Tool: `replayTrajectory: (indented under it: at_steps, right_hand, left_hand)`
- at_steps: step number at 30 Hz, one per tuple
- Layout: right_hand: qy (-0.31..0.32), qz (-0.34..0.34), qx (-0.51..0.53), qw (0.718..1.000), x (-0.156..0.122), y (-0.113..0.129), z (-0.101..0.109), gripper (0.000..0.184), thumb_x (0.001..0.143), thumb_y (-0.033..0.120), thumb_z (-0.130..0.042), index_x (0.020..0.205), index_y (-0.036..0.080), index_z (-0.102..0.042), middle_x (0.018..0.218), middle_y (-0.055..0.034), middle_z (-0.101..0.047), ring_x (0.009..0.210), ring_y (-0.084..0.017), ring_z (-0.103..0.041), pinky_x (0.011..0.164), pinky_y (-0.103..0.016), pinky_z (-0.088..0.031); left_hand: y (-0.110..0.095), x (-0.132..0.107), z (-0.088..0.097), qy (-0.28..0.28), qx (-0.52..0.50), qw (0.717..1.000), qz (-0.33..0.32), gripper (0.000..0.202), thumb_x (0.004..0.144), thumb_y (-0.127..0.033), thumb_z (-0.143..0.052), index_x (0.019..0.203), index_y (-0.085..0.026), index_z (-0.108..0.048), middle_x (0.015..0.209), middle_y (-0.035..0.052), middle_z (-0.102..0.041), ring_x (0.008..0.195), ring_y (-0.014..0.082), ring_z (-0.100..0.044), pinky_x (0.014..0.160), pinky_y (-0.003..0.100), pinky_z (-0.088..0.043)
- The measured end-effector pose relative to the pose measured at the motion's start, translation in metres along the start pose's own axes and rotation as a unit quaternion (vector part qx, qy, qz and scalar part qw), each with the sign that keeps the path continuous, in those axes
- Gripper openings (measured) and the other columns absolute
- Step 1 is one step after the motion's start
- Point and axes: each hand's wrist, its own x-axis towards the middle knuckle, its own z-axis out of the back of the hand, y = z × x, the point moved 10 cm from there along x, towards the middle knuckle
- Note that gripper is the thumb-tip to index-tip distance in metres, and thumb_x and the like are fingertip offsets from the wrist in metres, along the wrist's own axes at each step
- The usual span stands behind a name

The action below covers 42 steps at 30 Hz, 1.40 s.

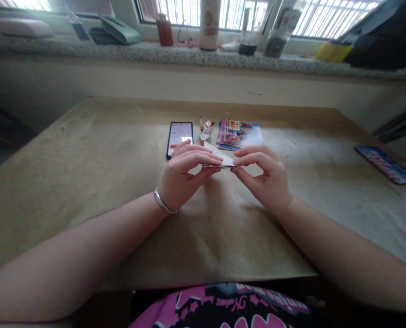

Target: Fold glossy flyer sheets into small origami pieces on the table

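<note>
A small folded piece of paper (pixel 223 158), mostly white with a bit of red at its upper corner, is held above the table between both hands. My left hand (pixel 191 168), with a silver bangle at the wrist, pinches its left side between thumb and fingers. On the right side, the thumb and fingertips of my right hand (pixel 262 173) pinch the near edge. Just beyond the paper stands a small folded paper shape (pixel 205 130) in white and red. Beside it lies a stack of colourful printed sheets (pixel 240 133).
A phone (pixel 180 132) with a lit screen lies behind my left hand. At the table's right edge is a blue printed strip (pixel 385 163). Bottles, including a red one (pixel 164 31), and other items line the granite windowsill (pixel 138 53) beyond the wooden table (pixel 87 168).
</note>
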Motion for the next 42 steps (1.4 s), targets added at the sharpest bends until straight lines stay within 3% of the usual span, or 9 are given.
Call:
replayTrajectory:
  at_steps: [7,19,25,29,36,42]
  right_hand:
    - [0.006,0.038,-0.001,0.999,0.004,0.011,0.001,0.012,0.080,0.017,-0.067,0.082,0.027,-0.061,0.086,0.0002,-0.072,0.085,-0.019,-0.066,0.084,-0.040,-0.051]
    - [-0.007,0.036,-0.031,0.999,0.006,0.014,0.003,0.011,0.081,0.020,-0.066,0.076,0.027,-0.061,0.079,0.0012,-0.072,0.082,-0.019,-0.066,0.084,-0.041,-0.050]
    - [-0.013,0.063,-0.053,0.997,0.009,0.023,0.003,0.009,0.080,0.017,-0.067,0.076,0.025,-0.063,0.079,0.0007,-0.072,0.082,-0.019,-0.065,0.080,-0.038,-0.052]
    - [-0.018,0.087,-0.052,0.995,0.008,0.028,0.003,0.010,0.079,0.017,-0.068,0.078,0.025,-0.064,0.078,0.0012,-0.073,0.082,-0.018,-0.065,0.080,-0.037,-0.052]
    - [-0.029,0.027,-0.009,0.999,0.007,0.018,0.001,0.012,0.078,0.015,-0.067,0.084,0.024,-0.063,0.085,-0.0008,-0.072,0.089,-0.019,-0.064,0.084,-0.040,-0.051]
    - [-0.031,0.036,-0.016,0.999,0.007,0.018,0.001,0.010,0.081,0.015,-0.065,0.082,0.024,-0.065,0.082,-0.0001,-0.072,0.089,-0.019,-0.063,0.085,-0.039,-0.051]
  left_hand:
    - [0.000,0.000,0.001,-0.004,-0.014,1.000,-0.002,0.007,0.084,-0.031,-0.067,0.084,-0.025,-0.069,0.087,-0.0001,-0.074,0.089,0.0160,-0.067,0.098,0.042,-0.045]
    - [0.006,-0.003,0.000,-0.010,-0.031,0.999,0.010,0.007,0.081,-0.028,-0.070,0.088,-0.025,-0.070,0.087,0.0006,-0.073,0.089,0.0163,-0.066,0.096,0.042,-0.046]
    - [-0.007,0.006,0.004,-0.019,0.009,1.000,-0.003,0.011,0.081,-0.030,-0.069,0.089,-0.023,-0.068,0.085,0.0010,-0.072,0.082,0.0146,-0.065,0.091,0.037,-0.047]
    - [-0.020,0.010,0.003,0.000,0.090,0.995,-0.046,0.005,0.081,-0.029,-0.070,0.078,-0.026,-0.068,0.080,-0.0043,-0.072,0.083,0.0141,-0.064,0.099,0.039,-0.039]
    - [-0.019,0.010,0.007,-0.017,0.084,0.995,-0.043,0.011,0.082,-0.030,-0.069,0.073,-0.026,-0.066,0.077,-0.0045,-0.071,0.081,0.0135,-0.062,0.099,0.038,-0.039]
    - [-0.013,0.010,0.005,-0.012,0.088,0.995,-0.041,0.012,0.082,-0.031,-0.069,0.074,-0.024,-0.065,0.075,-0.0027,-0.070,0.077,0.0134,-0.062,0.091,0.035,-0.043]
